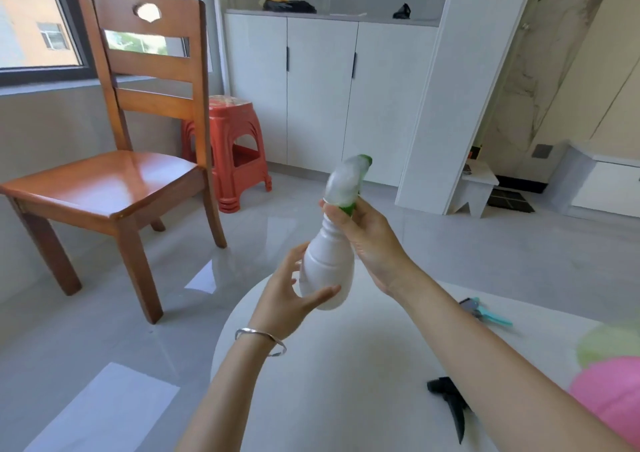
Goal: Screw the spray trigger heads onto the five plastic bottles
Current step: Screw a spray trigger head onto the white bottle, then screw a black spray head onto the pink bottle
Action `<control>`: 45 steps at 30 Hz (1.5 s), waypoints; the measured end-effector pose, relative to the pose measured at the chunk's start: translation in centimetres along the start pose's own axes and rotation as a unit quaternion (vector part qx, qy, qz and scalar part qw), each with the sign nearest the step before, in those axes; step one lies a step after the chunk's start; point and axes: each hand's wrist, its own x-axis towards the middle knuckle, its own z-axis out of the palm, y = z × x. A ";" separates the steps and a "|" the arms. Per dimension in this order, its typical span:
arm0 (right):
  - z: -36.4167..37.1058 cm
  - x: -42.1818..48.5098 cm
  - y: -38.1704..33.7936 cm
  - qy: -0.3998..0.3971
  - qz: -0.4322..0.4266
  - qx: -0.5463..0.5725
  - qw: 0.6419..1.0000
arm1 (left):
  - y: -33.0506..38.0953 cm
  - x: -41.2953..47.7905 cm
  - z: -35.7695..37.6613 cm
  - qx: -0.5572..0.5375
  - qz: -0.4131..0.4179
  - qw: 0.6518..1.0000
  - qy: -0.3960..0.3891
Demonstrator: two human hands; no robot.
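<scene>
Although only one bottle can be seen clearly, the job looks to be partway through at best. Farthest left of the working things, the left hand [294, 299] cups the lower body of the white bottle [327, 271], thumb across the front and fingers curled behind, a holding grasp that lifts it above the near edge of the white table [346, 365]. Just to the right and above, the right hand [367, 240] pinches the green collar at the bottle's neck, where the spray trigger head [348, 183] sits, blurred, pale with green tips. I judge this head is being turned on; whether its thread is fully seated cannot be told. Further right, a black trigger head [450, 403] lies loose on the table, partly behind the right forearm, so at least one more awaits a bottle. Beyond it lies a teal tool [485, 311] near the far edge. At the right border a pink shape [609, 392] and a pale green shape [609, 344] are too blurred to name.
</scene>
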 end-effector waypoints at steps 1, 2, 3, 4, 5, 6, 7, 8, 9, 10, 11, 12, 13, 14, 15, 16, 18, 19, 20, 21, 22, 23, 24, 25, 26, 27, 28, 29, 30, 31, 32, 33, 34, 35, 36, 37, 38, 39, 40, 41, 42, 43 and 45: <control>0.0 0.3 1.0 -0.012 0.012 -0.003 1.000 | -0.9 0.4 -0.4 0.004 -0.004 1.000 0.018; 0.1 0.5 2.0 -0.022 0.024 -0.011 0.999 | -1.8 0.8 -0.7 0.005 -0.012 0.999 0.034; 0.1 0.6 3.1 -0.028 0.036 -0.027 0.999 | -2.7 1.0 -0.9 0.004 -0.022 0.999 0.046; 0.2 0.7 4.2 -0.031 0.048 -0.050 0.997 | -3.5 1.2 -1.1 -0.001 -0.032 0.998 0.053; 0.4 0.8 5.1 -0.034 0.058 -0.074 0.995 | -4.2 1.3 -1.2 -0.007 -0.041 0.997 0.060; 0.6 0.9 5.9 -0.037 0.064 -0.091 0.993 | -4.8 1.3 -1.2 -0.010 -0.048 0.997 0.065; 0.8 0.9 6.6 -0.040 0.068 -0.099 0.992 | -5.3 1.4 -1.2 -0.011 -0.054 0.996 0.070; 1.0 1.0 7.2 -0.042 0.071 -0.103 0.991 | -5.8 1.3 -1.2 -0.010 -0.059 0.996 0.073; 1.3 1.1 7.7 -0.044 0.073 -0.105 0.991 | -6.1 1.3 -1.1 -0.011 -0.064 0.995 0.074; 1.5 1.1 8.0 -0.045 0.075 -0.106 0.991 | -6.4 1.2 -1.1 -0.013 -0.067 0.995 0.076; 1.7 1.1 8.4 -0.043 0.076 -0.104 0.991 | -6.5 1.2 -1.0 -0.016 -0.071 0.994 0.078; 1.9 1.2 8.6 -0.042 0.077 -0.103 0.991 | -6.6 1.1 -1.0 -0.019 -0.073 0.994 0.082; 2.0 1.2 8.9 -0.042 0.076 -0.101 0.991 | -6.7 1.1 -0.9 -0.021 -0.076 0.993 0.086; 2.1 1.2 9.0 -0.043 0.076 -0.101 0.991 | -6.7 1.0 -0.9 -0.022 -0.079 0.993 0.088; 2.2 1.1 9.1 -0.043 0.077 -0.100 0.991 | -6.7 1.0 -0.8 -0.023 -0.082 0.993 0.087; 2.2 1.1 9.1 -0.042 0.077 -0.100 0.991 | -6.7 0.9 -0.8 -0.024 -0.083 0.993 0.086; 2.1 1.0 9.1 -0.037 0.076 -0.109 0.990 | -6.5 0.9 -0.8 -0.021 -0.081 0.993 0.082; 2.0 0.9 9.1 -0.034 0.075 -0.114 0.990 | -6.5 0.9 -0.7 -0.018 -0.079 0.993 0.080; 1.9 0.9 9.1 -0.030 0.074 -0.116 0.990 | -6.4 0.9 -0.6 -0.015 -0.077 0.994 0.080; 1.9 0.9 9.1 -0.030 0.073 -0.117 0.990 | -6.4 0.8 -0.5 -0.013 -0.077 0.994 0.082; 2.0 0.8 9.0 -0.032 0.073 -0.119 0.990 | -6.3 0.8 -0.5 -0.012 -0.077 0.993 0.085; 2.0 0.7 9.0 -0.035 0.073 -0.121 0.989 | -6.3 0.7 -0.5 -0.009 -0.077 0.993 0.085; 2.0 0.6 8.9 -0.036 0.073 -0.121 0.989 | -6.3 0.6 -0.6 -0.001 -0.077 0.994 0.081; 1.9 0.4 8.8 -0.036 0.075 -0.121 0.989 | -6.3 0.6 -0.8 0.009 -0.078 0.994 0.075; 1.7 0.1 8.6 -0.034 0.079 -0.122 0.989 | -6.3 0.4 -1.0 0.018 -0.081 0.994 0.069; 1.3 -0.2 8.4 -0.032 0.084 -0.125 0.988 | -6.2 0.2 -1.3 0.027 -0.084 0.994 0.064; 0.9 -0.6 8.2 -0.030 0.088 -0.130 0.987 | -6.0 0.0 -1.6 0.038 -0.085 0.994 0.060; 0.5 -1.0 8.0 -0.028 0.091 -0.136 0.986 | -5.7 -0.2 -2.0 0.050 -0.085 0.993 0.059; -0.1 -1.6 7.7 -0.026 0.093 -0.139 0.986 | -5.3 -0.4 -2.4 0.059 -0.085 0.993 0.059; -0.7 -2.2 7.4 -0.021 0.094 -0.140 0.986 | -4.9 -0.6 -2.9 0.063 -0.085 0.993 0.059; -1.3 -2.8 7.0 -0.015 0.096 -0.137 0.986 | -4.3 -0.8 -3.2 0.062 -0.082 0.993 0.056; -2.0 -3.5 6.5 -0.009 0.098 -0.134 0.986 | -3.5 -1.1 -3.5 0.059 -0.078 0.994 0.049; -2.8 -4.3 5.9 -0.006 0.100 -0.133 0.986 | -2.7 -1.4 -3.6 0.056 -0.073 0.995 0.037; -3.6 -5.1 5.4 -0.005 0.102 -0.134 0.986 | -1.8 -1.6 -3.5 0.053 -0.066 0.996 0.022; -4.4 -6.1 4.9 -0.005 0.103 -0.137 0.985 | -1.0 -2.0 -3.1 0.053 -0.057 0.997 0.005; -5.2 -7.0 4.3 -0.005 0.102 -0.141 0.985 | -0.2 -2.4 -2.5 0.056 -0.046 0.997 -0.012; -5.9 -8.0 3.8 -0.001 0.099 -0.146 0.984 | 0.5 -2.8 -1.8 0.065 -0.035 0.997 -0.028; -6.7 -8.9 3.1 0.004 0.093 -0.153 0.984 | 1.2 -3.2 -1.0 0.077 -0.023 0.996 -0.043; -7.5 -9.9 2.5 0.011 0.085 -0.161 0.983 | 1.7 -3.6 -0.1 0.089 -0.011 0.994 -0.057; -8.5 -10.9 1.8 0.021 0.079 -0.168 0.982 | 2.2 -4.0 0.8 0.099 0.001 0.992 -0.074; -9.5 -12.0 1.2 0.034 0.073 -0.176 0.981 | 2.6 -4.4 1.9 0.109 0.013 0.990 -0.094; -10.6 -13.1 0.6 0.049 0.067 -0.182 0.980 | 3.1 -4.8 3.0 0.117 0.025 0.986 -0.113; -12.8 -15.2 -0.4 0.082 0.059 -0.191 0.976 | 4.1 -5.5 5.2 0.120 0.044 0.981 -0.143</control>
